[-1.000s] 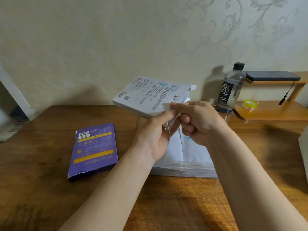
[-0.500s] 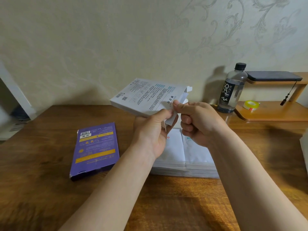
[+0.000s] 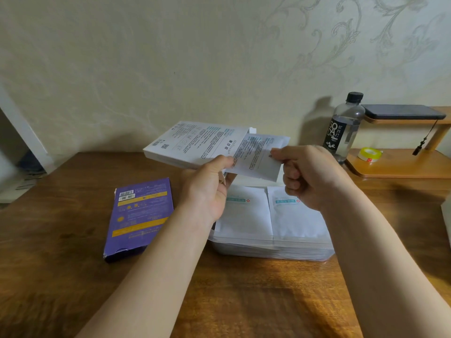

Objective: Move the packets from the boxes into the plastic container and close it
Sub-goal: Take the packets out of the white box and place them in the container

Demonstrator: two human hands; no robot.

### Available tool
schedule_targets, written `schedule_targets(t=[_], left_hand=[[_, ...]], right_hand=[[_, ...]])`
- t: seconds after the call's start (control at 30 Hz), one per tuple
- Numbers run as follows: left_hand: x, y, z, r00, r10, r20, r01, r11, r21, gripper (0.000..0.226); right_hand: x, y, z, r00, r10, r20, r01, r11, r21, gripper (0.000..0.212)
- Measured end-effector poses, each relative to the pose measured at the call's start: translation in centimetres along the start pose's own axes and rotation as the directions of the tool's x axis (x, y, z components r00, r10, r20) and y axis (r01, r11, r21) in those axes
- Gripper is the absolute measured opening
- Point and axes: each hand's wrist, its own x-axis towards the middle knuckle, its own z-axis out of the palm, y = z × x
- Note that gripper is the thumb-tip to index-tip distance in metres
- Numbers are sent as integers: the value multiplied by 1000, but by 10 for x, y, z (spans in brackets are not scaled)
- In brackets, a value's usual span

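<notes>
Packet [image 3: 258,157] half out of box [image 3: 195,145], R hand [image 3: 310,176] pinching its edge btw thumb & curled fingers, L hand [image 3: 207,189] gripping box above container [image 3: 268,250], so I'd pull straight & level, then lay it flat inside.

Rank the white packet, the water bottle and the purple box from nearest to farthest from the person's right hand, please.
1. White packet: pinched by the right hand itself.
2. Water bottle: behind the hand, to its right, near the wall.
3. Purple box: flat on the table at far left, beyond the left hand gripping the white box.
</notes>
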Motion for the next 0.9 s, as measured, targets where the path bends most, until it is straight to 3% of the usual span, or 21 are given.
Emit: schedule_targets(t=[0.2,0.3,0.37,0.43,0.53,0.7,0.9], left_hand=[[2,-1,-2,999,-40,-22,40,999,-6,37],[1,0,-1,998,-70,6,70,997,-14,38],[-1,0,0,996,-90,26,90,996,-10,38],[-2,-1,1,994,-102,37,102,995,-7,38],[-3,1,3,992,-122,43,124,992,-32,36],[1,3,0,992,-120,43,122,991,-49,35],[8,5,-5,995,-103,16,104,989,-100,37]], right_hand=[[4,2,-11,952,-274,-135,201,895,-399,29],[8,9,-20,877,-467,110,406,599,-690,72],[9,14,-20,811,-542,221,496,435,-752,66],[9,14,-20,747,-622,235,544,369,-754,45],[12,14,-24,709,-669,223,591,391,-706,29],[12,7,-33,689,-708,153,638,492,-592,25],[11,4,-39,720,-694,24,658,670,-343,19]])
